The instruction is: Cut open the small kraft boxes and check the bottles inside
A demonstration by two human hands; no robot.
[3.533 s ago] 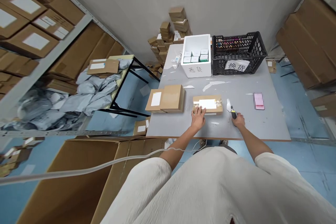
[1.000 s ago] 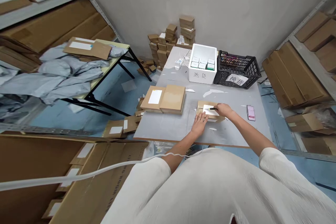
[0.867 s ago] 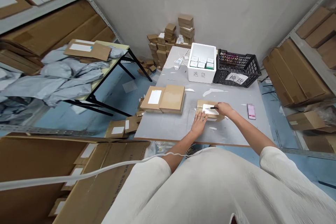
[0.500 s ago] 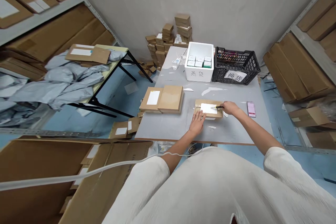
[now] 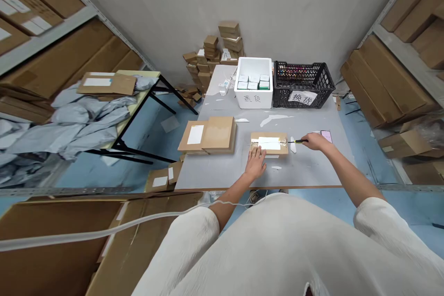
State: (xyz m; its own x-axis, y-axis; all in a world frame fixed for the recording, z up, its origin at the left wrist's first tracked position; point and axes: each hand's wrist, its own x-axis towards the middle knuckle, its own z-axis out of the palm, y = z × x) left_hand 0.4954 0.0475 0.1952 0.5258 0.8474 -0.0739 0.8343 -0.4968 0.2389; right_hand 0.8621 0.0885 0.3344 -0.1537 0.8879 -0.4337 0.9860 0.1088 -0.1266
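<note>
L hand (image 5: 255, 165) lies flat w/ fingers spread on taped parcel (image 5: 269, 143) mid-table to steady it, while R hand (image 5: 313, 140) fingers pinch knife (image 5: 299, 141) off its right end.

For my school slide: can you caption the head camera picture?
Left hand steadies a taped box while right hand holds a knife beside it.
</note>
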